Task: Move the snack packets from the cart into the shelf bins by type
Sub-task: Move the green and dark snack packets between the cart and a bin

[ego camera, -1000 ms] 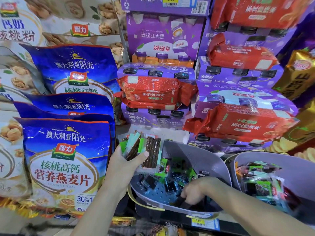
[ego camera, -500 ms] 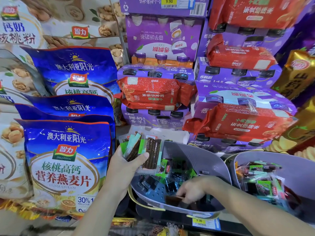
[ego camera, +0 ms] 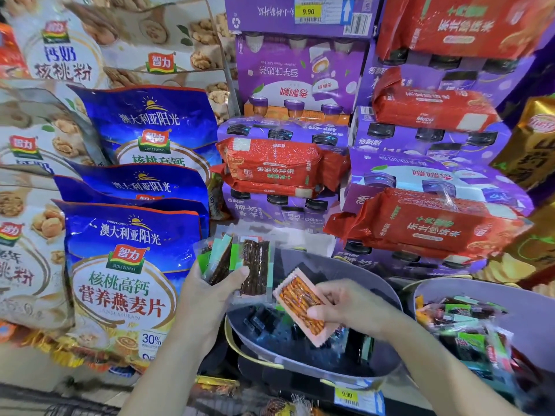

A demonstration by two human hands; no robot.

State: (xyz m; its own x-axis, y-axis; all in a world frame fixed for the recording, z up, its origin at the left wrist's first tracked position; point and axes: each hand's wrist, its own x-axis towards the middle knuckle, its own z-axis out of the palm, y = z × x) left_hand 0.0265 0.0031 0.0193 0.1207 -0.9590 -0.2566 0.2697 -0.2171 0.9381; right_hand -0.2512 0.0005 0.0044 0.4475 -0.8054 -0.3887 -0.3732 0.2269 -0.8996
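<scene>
"Hands aside, what sat closest to us?"

"A yellow price tag (ego camera: 347, 395) reading 9.90, on the shelf edge right under the grey bin (ego camera: 318, 264)."

"Then our left hand (ego camera: 210, 292): what did it have?"

"It gripped a fan of clear-wrapped snack packets (ego camera: 255, 268) with dark brown sticks inside and green on some wrappers. The thumb lay across their front. We held them up over the bin's near left rim."

"And our right hand (ego camera: 345, 307)?"

"It pinched a single orange packet (ego camera: 300, 307) with a pink serrated edge, thumb on its face and fingers curled behind it. The packet hung tilted above the middle of the bin, just beside the left hand's bunch. We could not tell whether the two touched."

"What lay in the bin beneath?"

"Dark packets (ego camera: 264, 318) on the bottom, a few showing green."

"Further right?"

"A second grey bin (ego camera: 504, 301) stood beside the first, with mixed packets (ego camera: 462, 310) in green, dark and red wrappers."

"And behind all that?"

"Blue bags (ego camera: 129, 250) stood stacked at our left. Red packs (ego camera: 420, 229) lay on purple boxes (ego camera: 300, 70) behind the bins."
</scene>
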